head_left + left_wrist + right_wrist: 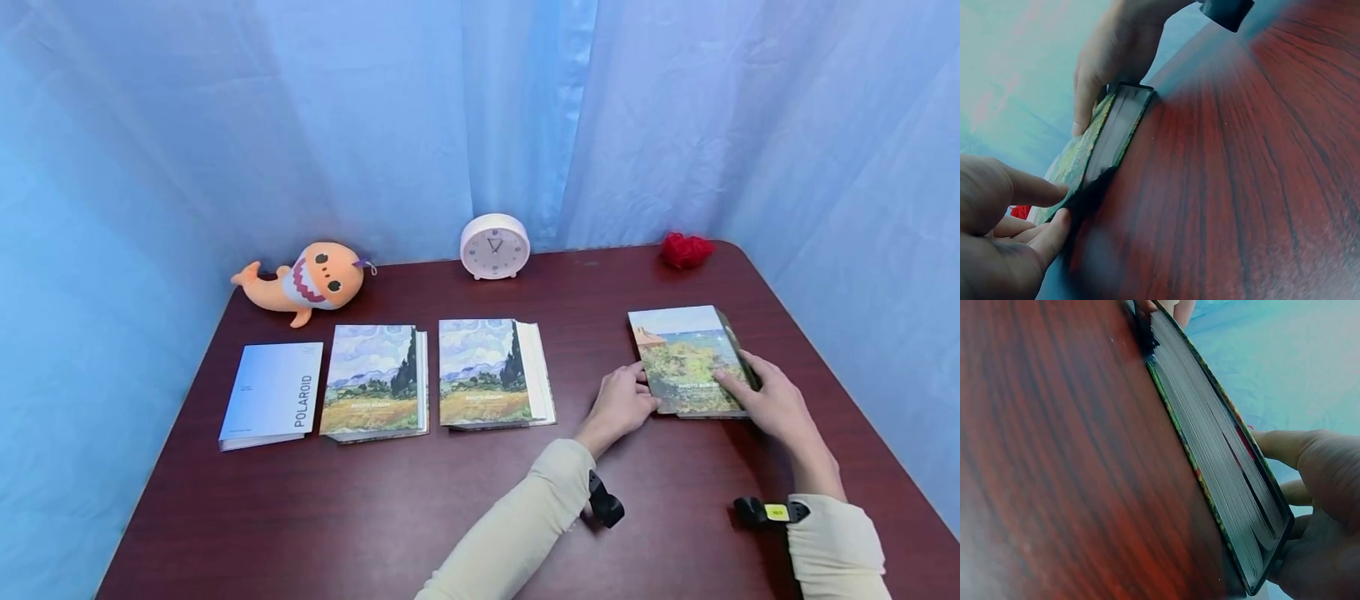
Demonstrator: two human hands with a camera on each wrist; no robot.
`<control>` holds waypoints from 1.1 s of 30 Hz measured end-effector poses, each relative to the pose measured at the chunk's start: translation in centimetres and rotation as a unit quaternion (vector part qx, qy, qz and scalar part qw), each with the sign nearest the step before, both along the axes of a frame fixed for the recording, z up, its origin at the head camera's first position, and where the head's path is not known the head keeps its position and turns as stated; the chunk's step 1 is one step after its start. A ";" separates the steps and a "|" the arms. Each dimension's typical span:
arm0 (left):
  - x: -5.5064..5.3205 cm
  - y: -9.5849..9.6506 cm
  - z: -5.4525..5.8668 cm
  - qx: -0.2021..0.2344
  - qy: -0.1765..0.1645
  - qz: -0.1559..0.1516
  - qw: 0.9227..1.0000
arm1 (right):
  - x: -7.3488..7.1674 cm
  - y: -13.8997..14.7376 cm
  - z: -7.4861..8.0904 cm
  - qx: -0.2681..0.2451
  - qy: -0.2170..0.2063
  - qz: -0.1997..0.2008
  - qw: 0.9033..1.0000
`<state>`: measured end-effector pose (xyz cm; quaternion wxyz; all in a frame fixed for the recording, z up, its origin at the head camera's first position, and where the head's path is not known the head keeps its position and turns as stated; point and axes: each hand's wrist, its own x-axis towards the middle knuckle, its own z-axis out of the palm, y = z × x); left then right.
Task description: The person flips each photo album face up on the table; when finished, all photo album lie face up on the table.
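A photo album (pixel 686 367) with a painted seaside-garden cover is at the right of the table, its page block showing along the lower side in the right wrist view. My right hand (pixel 780 404) grips its right edge, thumb (pixel 1279 445) on the front cover and fingers around the side. At the lower left corner, my left hand (pixel 618 402) pinches the edge between fingertips (pixel 1054 192). Left of it lie two albums with a matching wheat-field cover, the nearer one (pixel 480 375) and the farther one (pixel 371 379), then a blue-white album (pixel 273 387) marked POLAROID.
Along the back of the dark red wooden table (pixel 360 517) are an orange plush shark (pixel 322 279), a round white clock (pixel 495 247) and a red crumpled item (pixel 685 250). Pale blue curtains (pixel 375 125) hang behind and at both sides.
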<state>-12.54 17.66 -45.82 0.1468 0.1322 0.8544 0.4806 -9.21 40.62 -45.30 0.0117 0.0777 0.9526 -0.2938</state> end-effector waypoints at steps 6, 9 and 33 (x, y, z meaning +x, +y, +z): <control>-0.1 0.0 -0.3 -0.021 0.027 -0.008 0.999 | 0.2 -0.4 0.4 -0.015 -0.019 -0.012 1.000; -0.1 -0.1 -0.4 -0.032 0.042 -0.017 0.998 | 0.3 -0.6 0.7 -0.031 -0.032 -0.016 0.999; 0.3 -0.4 1.0 -0.105 0.086 -0.011 0.991 | 1.2 -1.8 4.9 -0.184 0.008 -0.049 0.982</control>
